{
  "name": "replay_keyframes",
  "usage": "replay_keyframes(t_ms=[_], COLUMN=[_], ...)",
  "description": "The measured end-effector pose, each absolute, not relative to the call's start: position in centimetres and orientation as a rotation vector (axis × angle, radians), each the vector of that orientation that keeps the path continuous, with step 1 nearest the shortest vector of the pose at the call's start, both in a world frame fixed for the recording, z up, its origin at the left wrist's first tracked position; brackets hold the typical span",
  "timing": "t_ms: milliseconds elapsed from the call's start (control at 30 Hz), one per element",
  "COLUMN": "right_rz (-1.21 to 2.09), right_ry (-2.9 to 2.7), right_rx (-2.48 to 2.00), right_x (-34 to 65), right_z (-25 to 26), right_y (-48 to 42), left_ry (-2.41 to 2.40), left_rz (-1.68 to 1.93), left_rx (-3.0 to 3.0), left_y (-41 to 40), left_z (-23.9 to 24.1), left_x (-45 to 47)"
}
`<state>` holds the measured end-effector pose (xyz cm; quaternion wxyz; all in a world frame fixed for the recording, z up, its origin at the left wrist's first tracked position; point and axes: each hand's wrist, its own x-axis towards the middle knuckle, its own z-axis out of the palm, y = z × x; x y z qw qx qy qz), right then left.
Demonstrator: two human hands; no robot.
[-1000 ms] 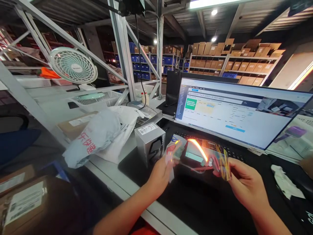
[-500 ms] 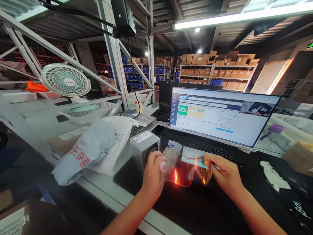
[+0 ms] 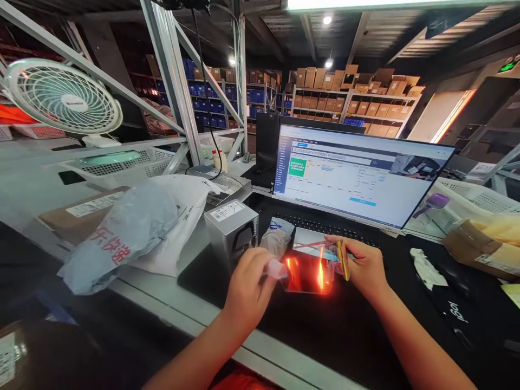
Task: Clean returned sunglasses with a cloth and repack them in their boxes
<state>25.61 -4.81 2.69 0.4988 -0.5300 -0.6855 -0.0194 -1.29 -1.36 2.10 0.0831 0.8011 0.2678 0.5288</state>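
Observation:
My left hand (image 3: 248, 281) and my right hand (image 3: 363, 265) both grip a small shiny clear packet (image 3: 311, 271) with red and orange reflections, held just above the black desk mat (image 3: 325, 330). My left fingers pinch its left edge, where a small whitish tab shows. My right fingers hold its right edge, beside yellow strands. A grey product box (image 3: 232, 233) stands just left of my left hand. A crumpled clear bag (image 3: 276, 238) lies behind the packet.
A monitor (image 3: 357, 173) and a keyboard (image 3: 325, 227) stand behind my hands. Grey and white courier bags (image 3: 134, 227) lie at the left, with a fan (image 3: 60, 97) above. Metal rack posts (image 3: 170, 81), white baskets and cardboard boxes (image 3: 475, 246) surround the desk.
The packet has dropped from raised and spread to low over the mat, with my hands drawn closer together. The camera has shifted left and nearer the desk.

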Motion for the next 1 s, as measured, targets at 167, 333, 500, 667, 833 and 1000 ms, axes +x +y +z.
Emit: replay_keyframes(t_ms=[167,333,500,667,833,1000], right_rz=[-0.019,-0.019,-0.094,-0.163,-0.209,-0.180], right_ry=[-1.650,-1.656,-1.680,-1.708,-1.727,-1.716], right_rx=[-1.283,-1.264,-1.224,-1.186,-1.183,-1.254], right_x=[25.3,25.0,24.9,24.8,24.8,24.8], right_z=[2.8,3.1,3.3,3.4,3.4,3.5], right_y=[-4.6,-4.7,-4.9,-5.1,-5.4,-5.5], left_ry=[0.822,0.839,0.851,0.853,0.960,1.010], left_rz=[1.562,1.551,1.565,1.560,1.546,1.426], left_rx=[2.408,2.419,2.455,2.474,2.443,2.281], left_y=[-1.4,-1.3,-0.9,-0.4,0.0,0.6], left_z=[2.0,1.9,1.6,1.2,0.9,0.8], left_x=[-1.5,-1.6,-1.7,-1.6,-1.5,-0.9])
